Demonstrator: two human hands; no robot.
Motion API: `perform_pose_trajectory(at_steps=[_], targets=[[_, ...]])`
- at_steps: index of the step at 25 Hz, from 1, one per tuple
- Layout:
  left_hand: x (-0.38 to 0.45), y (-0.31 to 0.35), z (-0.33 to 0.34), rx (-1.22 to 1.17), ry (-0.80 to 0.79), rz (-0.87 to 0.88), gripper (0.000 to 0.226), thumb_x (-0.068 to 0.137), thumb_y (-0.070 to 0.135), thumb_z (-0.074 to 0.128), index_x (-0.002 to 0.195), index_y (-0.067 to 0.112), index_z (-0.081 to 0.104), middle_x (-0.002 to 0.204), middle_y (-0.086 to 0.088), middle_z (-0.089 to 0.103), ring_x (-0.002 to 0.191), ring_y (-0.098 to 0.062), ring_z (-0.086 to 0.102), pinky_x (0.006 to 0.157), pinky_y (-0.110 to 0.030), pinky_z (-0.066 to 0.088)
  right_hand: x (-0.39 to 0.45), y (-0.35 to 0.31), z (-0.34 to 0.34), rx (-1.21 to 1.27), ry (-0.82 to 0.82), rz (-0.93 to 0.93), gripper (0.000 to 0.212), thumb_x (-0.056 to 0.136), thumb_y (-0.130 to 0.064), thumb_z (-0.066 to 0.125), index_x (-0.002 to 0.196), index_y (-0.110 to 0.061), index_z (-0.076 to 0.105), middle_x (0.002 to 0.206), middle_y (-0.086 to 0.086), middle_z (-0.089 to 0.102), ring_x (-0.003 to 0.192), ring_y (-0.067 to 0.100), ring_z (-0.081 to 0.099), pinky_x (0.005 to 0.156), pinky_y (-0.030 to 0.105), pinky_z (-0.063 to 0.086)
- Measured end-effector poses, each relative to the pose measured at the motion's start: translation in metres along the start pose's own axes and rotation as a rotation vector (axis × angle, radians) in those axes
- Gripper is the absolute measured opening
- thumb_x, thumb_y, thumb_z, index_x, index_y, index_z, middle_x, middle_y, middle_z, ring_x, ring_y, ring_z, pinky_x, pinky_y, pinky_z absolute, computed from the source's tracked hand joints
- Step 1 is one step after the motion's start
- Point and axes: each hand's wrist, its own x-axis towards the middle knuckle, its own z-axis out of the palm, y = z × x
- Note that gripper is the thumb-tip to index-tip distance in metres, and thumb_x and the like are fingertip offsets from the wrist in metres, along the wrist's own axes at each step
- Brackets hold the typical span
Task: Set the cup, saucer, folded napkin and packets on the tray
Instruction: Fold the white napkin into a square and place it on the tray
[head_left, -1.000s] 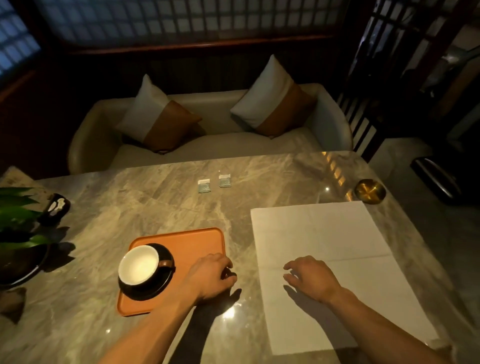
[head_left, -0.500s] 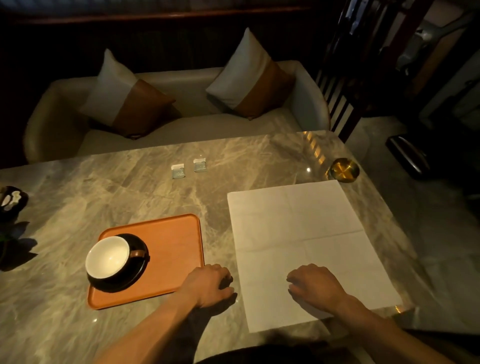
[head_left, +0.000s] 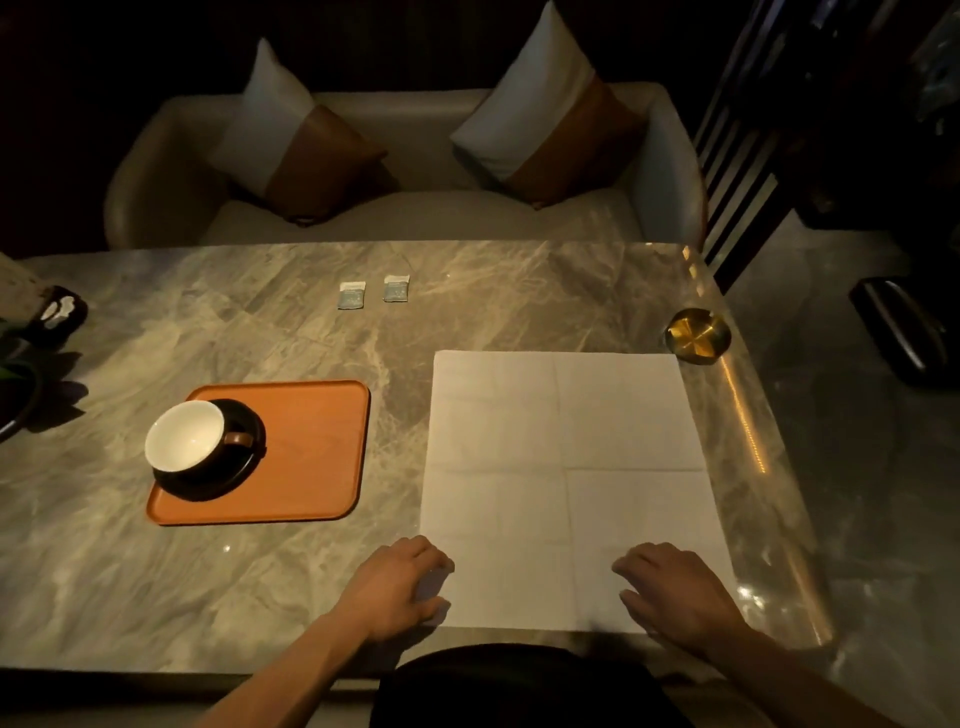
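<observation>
At the far left edge of the grey marble surface (head_left: 260, 338) sits a small dark dish (head_left: 57, 314) holding something pale. Next comes the orange rounded-rectangle tray (head_left: 306, 457), with the white-lined dark cup (head_left: 187, 441) standing on its black saucer (head_left: 228, 470) in the tray's nine o'clock half, handle toward three o'clock; the right half of the tray is bare. Up at twelve o'clock from the tray, well apart from it, lie two small pale-blue packets (head_left: 374, 293) side by side. The left hand (head_left: 397, 592) rests at the near-left corner of the large white unfolded paper napkin (head_left: 566, 478), fingers curled on that edge, gripping nothing as far as I can tell. The right hand (head_left: 675, 592) lies flat and loosely spread on the near-right corner, holding nothing. The napkin stretches away from both hands toward twelve o'clock, its creases crossing at the middle, so the fold likely runs near edge to far edge, each hand taking its own corner. A brass round dish (head_left: 696, 332) sits just beside the far-right corner
</observation>
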Motion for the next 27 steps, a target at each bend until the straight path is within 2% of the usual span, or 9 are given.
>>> perform_pose_trajectory(at_steps=[3,5,8,12,16,19,22,24,27], targets=[[-0.007,0.015,0.021,-0.016,0.054,-0.017,0.057,0.081,0.061,0.058,0.133,0.041,0.050,0.130,0.018,0.050,0.114,-0.005,0.050,0.093,-0.022,0.040,-0.022,0.035,0.004,-0.032,-0.024,-0.080,0.045,0.094,-0.050,0.042,0.136,-0.035,0.049,0.136,-0.012,0.049,0.121,0.014,0.048,0.094,0.030,0.039],[-0.016,0.022,0.035,-0.004,0.071,-0.027,0.058,0.079,0.058,0.061,0.133,0.039,0.050,0.131,0.017,0.051,0.113,-0.006,0.052,0.091,-0.022,0.040,-0.039,0.051,0.004,-0.032,0.038,-0.125,0.041,0.086,-0.048,0.062,0.124,-0.033,0.060,0.125,-0.009,0.058,0.110,0.016,0.059,0.086,0.031,0.047],[-0.027,0.028,0.048,0.015,0.087,-0.049,0.059,0.078,0.051,0.065,0.133,0.034,0.051,0.138,0.014,0.049,0.118,-0.011,0.052,0.095,-0.028,0.042,-0.061,0.064,0.017,0.067,0.196,-0.160,0.046,0.059,-0.036,0.092,0.099,-0.026,0.074,0.102,-0.001,0.071,0.084,0.020,0.070,0.065,0.029,0.054],[-0.035,0.033,0.056,0.097,0.096,-0.051,0.061,0.080,0.049,0.068,0.136,0.030,0.052,0.145,0.010,0.047,0.127,-0.016,0.050,0.102,-0.036,0.041,-0.076,0.068,0.029,0.117,0.206,-0.159,0.048,0.062,-0.034,0.092,0.105,-0.021,0.075,0.112,0.006,0.072,0.096,0.026,0.070,0.073,0.035,0.054],[-0.045,0.034,0.063,0.159,0.126,-0.034,0.066,0.074,0.052,0.073,0.133,0.032,0.051,0.137,0.010,0.054,0.116,-0.014,0.059,0.095,-0.035,0.047,-0.081,0.061,0.035,0.116,0.186,-0.123,0.056,0.056,-0.028,0.094,0.108,-0.021,0.073,0.114,0.006,0.071,0.098,0.027,0.070,0.073,0.039,0.055],[-0.052,0.033,0.068,0.170,0.114,0.000,0.070,0.071,0.054,0.071,0.134,0.034,0.048,0.135,0.012,0.055,0.112,-0.012,0.059,0.093,-0.034,0.047,-0.087,0.060,0.040,0.120,0.235,-0.090,0.056,0.055,-0.013,0.091,0.107,-0.021,0.073,0.110,0.004,0.072,0.094,0.027,0.070,0.070,0.037,0.053],[-0.059,0.031,0.073,0.188,0.130,0.036,0.068,0.070,0.042,0.076,0.132,0.031,0.050,0.133,0.010,0.056,0.106,-0.013,0.061,0.089,-0.033,0.050,-0.094,0.056,0.049,0.076,0.316,-0.072,0.028,0.076,-0.016,0.065,0.102,-0.021,0.074,0.105,0.000,0.072,0.086,0.024,0.069,0.067,0.029,0.039],[-0.062,0.032,0.075,0.195,0.157,0.060,0.060,0.075,0.032,0.073,0.131,0.028,0.051,0.132,0.007,0.057,0.100,-0.013,0.064,0.086,-0.032,0.052,-0.098,0.053,0.056,0.063,0.348,-0.044,0.032,0.079,-0.020,0.048,0.099,-0.022,0.074,0.101,-0.002,0.072,0.082,0.022,0.067,0.065,0.027,0.036],[-0.066,0.036,0.079,0.230,0.205,0.081,0.045,0.080,0.025,0.060,0.125,0.026,0.057,0.128,0.007,0.061,0.089,-0.013,0.065,0.079,-0.031,0.054,-0.104,0.051,0.063,0.004,0.314,-0.008,0.036,0.072,-0.016,0.046,0.095,-0.025,0.073,0.099,-0.005,0.071,0.077,0.021,0.066,0.061,0.029,0.037]])
